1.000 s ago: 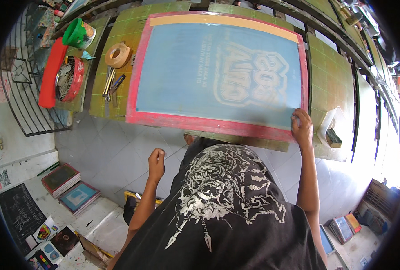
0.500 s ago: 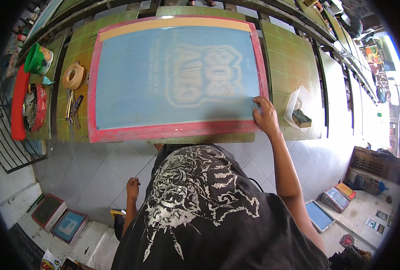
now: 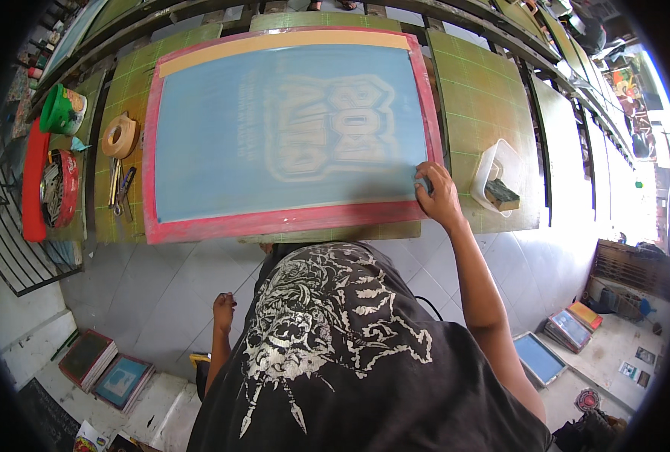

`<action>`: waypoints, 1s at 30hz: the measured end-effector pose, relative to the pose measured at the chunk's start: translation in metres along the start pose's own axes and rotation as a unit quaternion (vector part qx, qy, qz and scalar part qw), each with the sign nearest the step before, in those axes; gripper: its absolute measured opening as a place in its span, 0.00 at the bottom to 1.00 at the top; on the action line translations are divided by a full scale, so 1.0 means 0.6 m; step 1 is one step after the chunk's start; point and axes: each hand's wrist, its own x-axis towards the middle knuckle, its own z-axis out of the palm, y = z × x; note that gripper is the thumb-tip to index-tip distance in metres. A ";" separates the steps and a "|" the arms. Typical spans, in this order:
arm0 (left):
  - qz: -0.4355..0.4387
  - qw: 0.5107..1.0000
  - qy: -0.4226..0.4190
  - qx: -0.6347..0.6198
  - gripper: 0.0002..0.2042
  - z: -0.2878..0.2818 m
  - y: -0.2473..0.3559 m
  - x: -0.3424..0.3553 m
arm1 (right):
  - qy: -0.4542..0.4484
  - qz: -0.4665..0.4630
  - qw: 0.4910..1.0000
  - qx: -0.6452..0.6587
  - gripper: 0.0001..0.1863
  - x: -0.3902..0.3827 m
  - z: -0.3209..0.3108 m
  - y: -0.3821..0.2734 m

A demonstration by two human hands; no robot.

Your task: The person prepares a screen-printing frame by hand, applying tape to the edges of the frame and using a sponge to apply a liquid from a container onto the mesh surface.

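Note:
A large silk-screen [image 3: 297, 135] lies on the table in front of me, its blue mesh bordered by pink-red tape and bearing a pale block-letter design. Over its right edge, near the front corner, rests my right hand [image 3: 442, 200]. The thumb and fingers bend toward each other at the mesh; anything small between them is hidden. A dark shadow falls on the mesh beside it. My left hand [image 3: 223, 310] hangs low at my left side, away from the table, fingers curled in; I cannot make out what they may hold.
Left of the screen lie tape rolls [image 3: 120, 135], scissors [image 3: 128, 192], a green bucket [image 3: 64, 109] and a red round tin [image 3: 64, 188] of tools. A clear plastic tub [image 3: 493, 177] with a dark sponge-like block stands to the right. Stacked screens [image 3: 124, 380] sit behind me.
My right hand has shifted slightly left over the screen's edge. The whole view has moved a little; the left hand still hangs down.

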 end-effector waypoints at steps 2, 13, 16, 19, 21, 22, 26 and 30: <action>0.032 0.999 -0.010 0.010 0.13 0.008 0.006 -0.005 | -0.010 0.032 0.999 0.029 0.16 0.001 -0.004 -0.002; 0.017 0.998 0.003 0.058 0.15 0.019 -0.002 -0.018 | -0.048 -0.026 0.998 -0.013 0.24 0.014 -0.007 0.002; 0.034 0.999 0.001 0.038 0.15 0.027 -0.006 -0.021 | -0.052 -0.008 0.999 0.009 0.24 0.011 -0.004 0.007; 0.029 0.999 -0.003 0.038 0.15 0.039 -0.014 -0.021 | 0.044 0.023 0.996 0.078 0.25 0.006 0.012 0.007; 0.028 0.999 -0.014 0.005 0.15 0.049 -0.026 -0.018 | 0.085 0.015 0.994 0.068 0.25 -0.002 0.019 0.007; 0.028 0.999 -0.020 -0.011 0.15 0.051 -0.033 -0.015 | 0.080 -0.003 0.996 0.029 0.25 -0.008 0.022 0.007; 0.038 0.999 -0.026 -0.010 0.16 0.052 -0.053 0.002 | 0.079 -0.056 0.993 -0.065 0.24 -0.027 0.029 0.005; 0.037 0.998 -0.042 0.015 0.17 0.028 -0.027 0.018 | 0.073 -0.039 0.995 -0.056 0.24 -0.031 0.026 0.004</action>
